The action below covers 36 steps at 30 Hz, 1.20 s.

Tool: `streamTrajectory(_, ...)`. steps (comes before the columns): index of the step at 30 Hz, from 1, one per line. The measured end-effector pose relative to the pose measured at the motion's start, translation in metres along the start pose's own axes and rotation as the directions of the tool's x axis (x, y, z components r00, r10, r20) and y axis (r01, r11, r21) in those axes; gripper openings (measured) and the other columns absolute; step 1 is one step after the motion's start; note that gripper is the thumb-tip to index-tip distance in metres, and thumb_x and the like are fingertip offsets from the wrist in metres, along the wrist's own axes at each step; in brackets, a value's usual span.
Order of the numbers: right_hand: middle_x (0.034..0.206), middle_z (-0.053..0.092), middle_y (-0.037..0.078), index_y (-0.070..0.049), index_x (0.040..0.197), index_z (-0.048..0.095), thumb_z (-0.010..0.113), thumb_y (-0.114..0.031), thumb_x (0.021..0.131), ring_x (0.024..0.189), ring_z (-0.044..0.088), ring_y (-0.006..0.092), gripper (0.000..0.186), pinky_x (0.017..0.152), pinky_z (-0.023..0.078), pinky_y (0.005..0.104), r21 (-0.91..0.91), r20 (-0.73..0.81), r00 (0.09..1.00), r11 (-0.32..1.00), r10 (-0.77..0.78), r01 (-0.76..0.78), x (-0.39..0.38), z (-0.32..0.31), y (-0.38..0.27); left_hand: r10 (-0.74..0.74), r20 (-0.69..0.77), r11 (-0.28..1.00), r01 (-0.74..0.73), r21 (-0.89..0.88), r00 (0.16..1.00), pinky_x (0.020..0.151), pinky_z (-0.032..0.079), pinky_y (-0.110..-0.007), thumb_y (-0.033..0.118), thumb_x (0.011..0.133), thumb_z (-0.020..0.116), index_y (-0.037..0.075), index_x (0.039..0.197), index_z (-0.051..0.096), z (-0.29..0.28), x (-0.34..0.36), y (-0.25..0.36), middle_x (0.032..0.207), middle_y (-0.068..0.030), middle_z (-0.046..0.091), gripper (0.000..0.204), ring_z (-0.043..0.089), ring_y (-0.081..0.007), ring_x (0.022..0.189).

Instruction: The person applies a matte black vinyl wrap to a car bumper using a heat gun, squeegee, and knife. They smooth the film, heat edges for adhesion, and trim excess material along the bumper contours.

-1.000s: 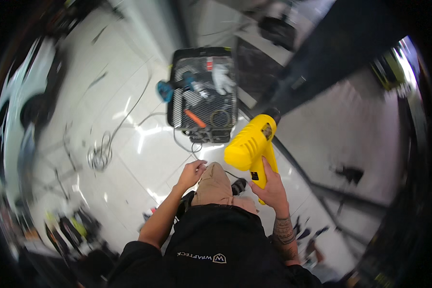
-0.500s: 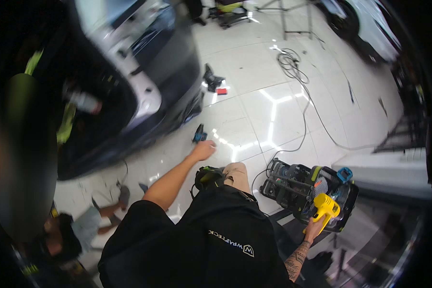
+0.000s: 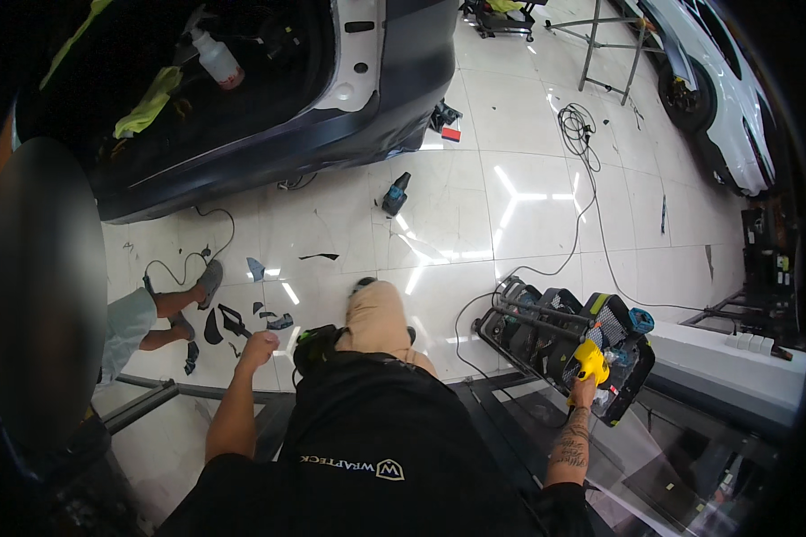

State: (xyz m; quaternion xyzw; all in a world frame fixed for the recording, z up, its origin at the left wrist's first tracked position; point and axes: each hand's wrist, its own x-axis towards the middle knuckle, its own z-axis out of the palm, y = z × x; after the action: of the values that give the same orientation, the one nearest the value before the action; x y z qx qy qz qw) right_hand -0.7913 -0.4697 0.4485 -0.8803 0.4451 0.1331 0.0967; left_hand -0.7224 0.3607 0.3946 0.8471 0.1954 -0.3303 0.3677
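- Gripping the yellow plastic heat gun [image 3: 591, 360], the right hand [image 3: 584, 390] holds it over a black wire tool basket [image 3: 560, 345] on the white tiled floor [image 3: 475, 215].
- The left hand [image 3: 258, 345] hangs loosely curled, holding nothing, above black film scraps [image 3: 233, 320].
- A blue cordless drill [image 3: 395, 193] lies near a dark car body [image 3: 269, 116].

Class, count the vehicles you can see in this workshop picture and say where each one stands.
2. A dark car stands at upper left with its door open; a white car stands at upper right, cut off by the rim. Others may be hidden.
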Motion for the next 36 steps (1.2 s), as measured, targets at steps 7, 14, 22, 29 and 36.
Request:
streamTrajectory(7, 0.097, 0.061, 0.024, 0.003, 0.109, 0.057, 0.065, -0.016, 0.079, 0.091, 0.058, 0.0402, 0.037, 0.079, 0.047, 0.0457, -0.230, -0.378, 0.896, 0.961, -0.234, 0.154, -0.056, 0.008, -0.091, 0.073, -0.165, 0.981, -0.101, -0.168, 0.984, 0.064, 0.048, -0.031, 0.018, 0.084, 0.064, 0.001, 0.093, 0.066, -0.051, 0.020, -0.027, 0.082, -0.0120, 0.067, 0.020, 0.062, -0.0173, 0.073)
streamTrajectory(14, 0.096, 0.063, 0.007, -0.003, 0.119, 0.056, 0.052, -0.016, 0.088, 0.084, 0.059, 0.0139, 0.034, 0.068, 0.048, 0.0292, 0.295, 0.397, 0.591, 0.707, -0.703, 0.643, -0.185, 0.175, -0.282, 0.197, 0.227, 0.975, -0.167, -0.147, 0.954, 0.076, 0.052, -0.033, 0.023, 0.084, 0.066, 0.000, 0.099, 0.065, -0.047, 0.014, 0.031, 0.090, -0.0147, 0.069, 0.028, 0.067, -0.0240, 0.084)
streamTrajectory(22, 0.082, 0.066, 0.014, 0.004, 0.113, 0.060, 0.061, -0.017, 0.086, 0.067, 0.062, 0.0192, 0.034, 0.061, 0.049, 0.0297, 0.276, 0.429, 0.410, 0.549, -0.805, 0.789, -0.135, 0.116, -0.475, 0.077, -0.040, 0.901, -0.087, -0.426, 0.996, 0.075, 0.050, -0.029, 0.014, 0.085, 0.066, 0.002, 0.100, 0.064, -0.094, 0.040, 0.005, 0.091, -0.0076, 0.068, 0.019, 0.063, -0.0159, 0.082)
streamTrajectory(29, 0.119, 0.052, 0.017, -0.004, 0.117, 0.055, 0.070, -0.009, 0.073, 0.105, 0.052, 0.0350, 0.047, 0.085, 0.042, 0.0431, -0.015, -0.306, -0.332, -0.344, -0.892, 0.939, -0.106, 0.136, -0.767, 0.497, -0.677, 0.867, -0.334, 0.368, 0.542, 0.101, 0.038, -0.043, 0.012, 0.076, 0.072, 0.009, 0.126, 0.053, -0.153, 0.229, 0.108, 0.127, -0.0166, 0.050, 0.053, 0.046, -0.0334, 0.120)
streamTrajectory(36, 0.117, 0.060, 0.009, -0.015, 0.110, 0.068, 0.074, -0.040, 0.069, 0.108, 0.056, 0.0262, 0.049, 0.091, 0.043, 0.0409, -0.337, -0.262, -0.678, -0.594, -0.686, 0.731, -0.052, 0.195, -0.841, 0.880, -0.456, 0.474, -0.266, 0.839, 0.131, 0.106, 0.037, -0.040, 0.029, 0.068, 0.078, 0.015, 0.124, 0.059, -0.170, 0.368, 0.145, 0.125, -0.0070, 0.057, 0.061, 0.050, -0.0252, 0.121)
